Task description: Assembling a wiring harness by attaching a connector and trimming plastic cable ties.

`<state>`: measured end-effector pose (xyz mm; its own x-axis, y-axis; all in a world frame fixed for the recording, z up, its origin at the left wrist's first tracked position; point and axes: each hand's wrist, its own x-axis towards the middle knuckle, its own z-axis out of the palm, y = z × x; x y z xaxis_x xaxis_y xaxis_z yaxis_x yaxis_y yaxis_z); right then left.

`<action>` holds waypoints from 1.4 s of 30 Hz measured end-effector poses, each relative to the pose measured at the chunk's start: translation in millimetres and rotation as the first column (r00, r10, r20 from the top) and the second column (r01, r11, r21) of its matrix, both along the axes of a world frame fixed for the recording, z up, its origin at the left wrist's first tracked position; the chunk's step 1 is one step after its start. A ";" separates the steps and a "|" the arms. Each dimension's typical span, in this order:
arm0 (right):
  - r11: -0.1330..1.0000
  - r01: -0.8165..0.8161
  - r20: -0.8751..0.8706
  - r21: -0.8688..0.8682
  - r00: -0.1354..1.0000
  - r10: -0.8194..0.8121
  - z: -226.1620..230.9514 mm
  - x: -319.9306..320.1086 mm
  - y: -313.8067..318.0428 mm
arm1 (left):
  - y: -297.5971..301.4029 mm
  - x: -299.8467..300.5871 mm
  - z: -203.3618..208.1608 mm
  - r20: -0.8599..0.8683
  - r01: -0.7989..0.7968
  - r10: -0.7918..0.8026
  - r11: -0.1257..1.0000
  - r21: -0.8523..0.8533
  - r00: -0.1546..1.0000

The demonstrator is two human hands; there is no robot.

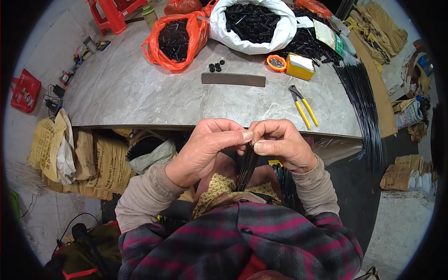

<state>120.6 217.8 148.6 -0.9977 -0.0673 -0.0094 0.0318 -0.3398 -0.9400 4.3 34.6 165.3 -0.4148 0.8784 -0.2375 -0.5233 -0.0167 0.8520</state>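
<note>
Pinching close together, the fingers of the left hand (205, 142) and right hand (287, 144) nearly meet above the lap, just in front of the tabletop (140, 102). On each hand, thumb and forefinger are drawn together with hardly any gap; whatever lies between the left tips is too small to tell. The right tips sit at the upper end of a bundle of thin black strands (247, 170), which hangs down toward the lap; how many strands they grip, I cannot tell.

For close work like this, I would let the right fingers steady the ends and leave the finer movement to the left, pinching lightly, with both wrists level so that the strands hang straight.

Beyond, on the tabletop, lie a flat brown strip (233, 80), small black caps (215, 66) and yellow-handled pliers (305, 107), near an orange dish (269, 62) of small metal pieces. Farther back stand a red bag (198, 35) and a white sack (288, 23), both holding black parts.
</note>
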 end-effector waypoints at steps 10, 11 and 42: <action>0.981 -0.007 0.093 -0.191 0.995 0.026 -4.6 -0.5 -5.4 | -3.2 -1.1 0.9 -0.050 -0.013 0.012 1.000 -0.029 0.999; 0.979 0.003 0.081 -0.204 0.997 0.014 -5.0 -0.6 -5.6 | -3.2 -1.0 0.3 -0.050 -0.013 0.012 0.999 -0.029 0.999; 0.960 -0.138 -0.158 -0.242 0.982 0.101 -33.0 -17.3 12.1 | 7.1 23.2 -35.0 0.189 -0.178 0.139 0.962 0.206 0.972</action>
